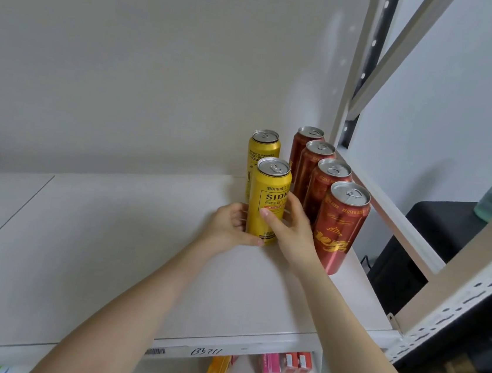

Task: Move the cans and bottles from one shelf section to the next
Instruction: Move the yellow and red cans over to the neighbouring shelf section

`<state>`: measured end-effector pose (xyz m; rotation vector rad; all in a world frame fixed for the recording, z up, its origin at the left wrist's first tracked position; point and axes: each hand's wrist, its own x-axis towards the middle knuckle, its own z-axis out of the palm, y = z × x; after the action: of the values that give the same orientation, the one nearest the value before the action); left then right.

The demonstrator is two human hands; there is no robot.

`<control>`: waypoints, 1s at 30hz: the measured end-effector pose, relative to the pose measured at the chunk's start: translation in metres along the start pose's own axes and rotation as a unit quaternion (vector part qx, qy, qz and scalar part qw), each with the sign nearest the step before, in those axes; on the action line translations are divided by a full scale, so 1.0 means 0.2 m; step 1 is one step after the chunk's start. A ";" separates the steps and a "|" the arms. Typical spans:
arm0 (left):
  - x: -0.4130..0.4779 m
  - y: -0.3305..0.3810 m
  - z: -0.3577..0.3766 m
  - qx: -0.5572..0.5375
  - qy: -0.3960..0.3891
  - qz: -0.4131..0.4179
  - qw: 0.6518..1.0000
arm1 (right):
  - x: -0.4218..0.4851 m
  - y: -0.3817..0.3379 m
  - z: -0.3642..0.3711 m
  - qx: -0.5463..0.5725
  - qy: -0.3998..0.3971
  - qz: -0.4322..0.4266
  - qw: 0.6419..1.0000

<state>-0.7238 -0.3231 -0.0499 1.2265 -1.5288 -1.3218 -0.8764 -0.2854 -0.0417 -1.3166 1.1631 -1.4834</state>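
My left hand (229, 224) and right hand (290, 232) curl round the front yellow can (269, 195) from either side, near the right edge of the shelf (109, 247). I should keep it upright and clear of the red cans (341, 228) just beside it. It is tall and glossy, its tab flat.

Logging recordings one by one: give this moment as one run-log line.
left hand: grips front yellow can | right hand: grips same can | four red cans upright at right
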 end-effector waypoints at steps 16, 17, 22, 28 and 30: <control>0.20 -0.01 -0.05 0.006 0.019 0.020 1.000 | 0.24 0.06 0.05 0.002 0.012 0.012 1.000; 0.20 -0.01 -0.05 0.007 0.018 0.020 1.000 | 0.25 0.06 0.05 -0.001 0.015 0.012 1.000; 0.23 0.00 -0.06 0.013 0.014 0.024 1.000 | 0.26 0.07 0.05 -0.011 0.023 0.013 1.000; 0.22 -0.01 -0.08 0.023 -0.002 0.029 0.999 | 0.26 0.07 0.06 -0.011 0.033 0.022 0.999; 0.22 -0.01 -0.09 0.027 -0.010 0.026 0.999 | 0.25 0.06 0.06 -0.011 0.037 0.028 0.999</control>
<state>-0.7182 -0.3707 -0.0499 1.2014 -1.6089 -1.2694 -0.8711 -0.3387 -0.0411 -1.2430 1.2579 -1.4940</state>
